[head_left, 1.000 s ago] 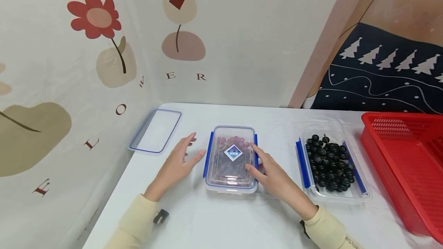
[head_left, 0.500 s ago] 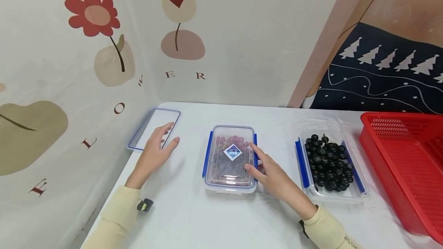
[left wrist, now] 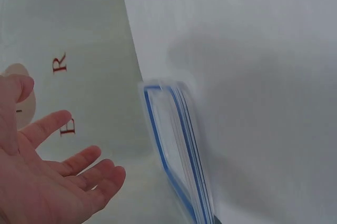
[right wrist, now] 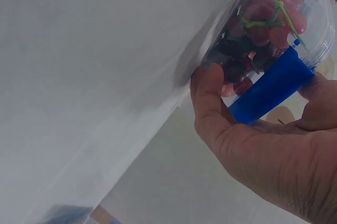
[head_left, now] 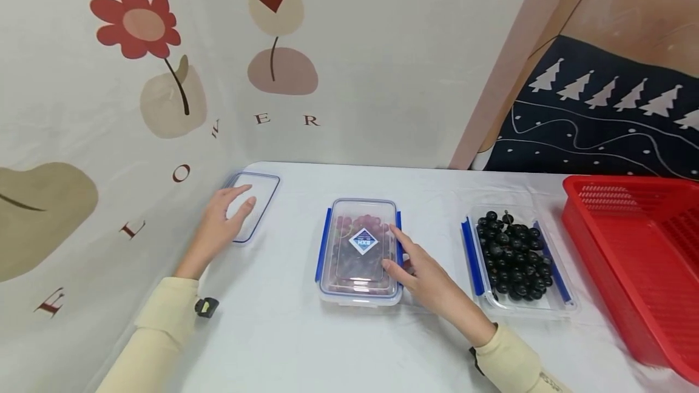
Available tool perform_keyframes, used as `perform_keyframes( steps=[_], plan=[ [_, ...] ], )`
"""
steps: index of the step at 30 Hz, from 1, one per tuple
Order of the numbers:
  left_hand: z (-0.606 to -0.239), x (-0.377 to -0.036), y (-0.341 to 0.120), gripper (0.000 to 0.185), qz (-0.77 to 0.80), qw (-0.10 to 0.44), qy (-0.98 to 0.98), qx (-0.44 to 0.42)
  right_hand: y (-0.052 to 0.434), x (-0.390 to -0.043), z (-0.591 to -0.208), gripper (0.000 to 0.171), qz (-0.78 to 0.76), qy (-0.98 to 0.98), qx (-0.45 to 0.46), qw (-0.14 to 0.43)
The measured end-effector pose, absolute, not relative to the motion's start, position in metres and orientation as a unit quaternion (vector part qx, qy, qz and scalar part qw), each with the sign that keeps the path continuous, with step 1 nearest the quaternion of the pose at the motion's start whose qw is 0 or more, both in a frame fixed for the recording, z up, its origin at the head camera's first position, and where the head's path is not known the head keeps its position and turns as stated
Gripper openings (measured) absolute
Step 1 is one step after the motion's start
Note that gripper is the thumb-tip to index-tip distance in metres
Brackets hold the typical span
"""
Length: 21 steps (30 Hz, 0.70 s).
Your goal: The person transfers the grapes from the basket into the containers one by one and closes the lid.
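A clear lidded box of red grapes (head_left: 357, 253) with blue side latches stands mid-table. My right hand (head_left: 395, 253) lies at its right side; in the right wrist view the right hand (right wrist: 263, 98) pinches the blue latch (right wrist: 271, 87) between thumb and a finger. A loose clear lid with a blue rim (head_left: 262, 190) lies at the table's far left. My left hand (head_left: 237, 202) reaches over its near edge with fingers straight. In the left wrist view the left hand (left wrist: 79, 166) is spread, slightly apart from the lid (left wrist: 176, 150).
An uncovered clear box of dark grapes (head_left: 513, 256) sits right of the closed box. A red plastic basket (head_left: 639, 247) fills the table's right end. The white table (head_left: 327, 344) meets a printed wall cloth (head_left: 82, 138) at left and behind.
My left hand has moved from beside the red-grape box leftward and away, out over the loose lid. The right hand has stayed on the box's right latch.
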<state>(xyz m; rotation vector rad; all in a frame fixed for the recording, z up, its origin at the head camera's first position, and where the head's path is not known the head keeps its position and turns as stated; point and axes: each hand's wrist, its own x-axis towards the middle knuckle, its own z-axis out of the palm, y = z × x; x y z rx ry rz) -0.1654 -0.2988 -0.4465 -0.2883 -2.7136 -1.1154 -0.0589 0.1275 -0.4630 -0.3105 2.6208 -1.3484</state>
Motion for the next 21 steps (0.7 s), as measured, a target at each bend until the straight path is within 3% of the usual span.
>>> perform_keyframes(
  steps=[6,12,21],
  plan=[
    [-0.451,-0.182,-0.320,0.060,-0.342,0.086,-0.932,-0.077,0.127,-0.058,-0.463,0.080,-0.453,0.881,-0.101,0.086],
    [-0.456,-0.196,-0.331,0.055,-0.321,0.100,-0.939,-0.074,0.127,-0.059,-0.463,0.080,-0.452,0.882,-0.095,0.090],
    [-0.465,-0.208,-0.345,0.057,-0.295,0.047,-0.953,-0.045,0.126,-0.057,-0.463,0.080,-0.452,0.882,-0.091,0.093]
  ],
)
